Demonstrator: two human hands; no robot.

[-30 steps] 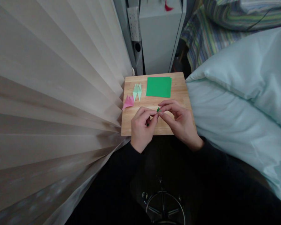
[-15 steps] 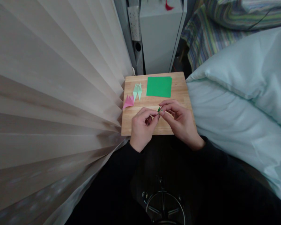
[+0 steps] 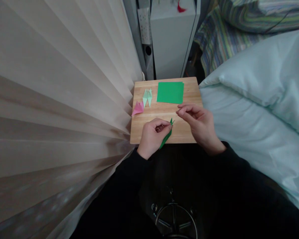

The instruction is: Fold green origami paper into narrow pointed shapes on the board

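My left hand (image 3: pixel 153 136) pinches a folded piece of dark green origami paper (image 3: pixel 166 137) between thumb and fingertips. Two thin points of the paper stick up past the fingers, and a wider part hangs below them; the palm side hides some of it. To the right, my right hand (image 3: pixel 200 124) hovers over the wooden board, apart from the paper, with its fingers loosely bent and nothing seen in them. Beyond the hands lie a stack of green paper sheets (image 3: pixel 170 92), a pale green folded origami piece (image 3: pixel 147 97) and a pink folded origami piece (image 3: pixel 138 108).
The small wooden board (image 3: pixel 154 116) carries all the paper. A pleated curtain (image 3: pixel 72 99) borders it on the left, and a pale blue duvet (image 3: pixel 251 96) on the right. Behind stands a white cabinet (image 3: pixel 173 43). A stool base (image 3: pixel 175 219) shows below.
My right hand has come off the green paper and moved right. My left hand has tilted the paper, so more of it shows below the fingers.
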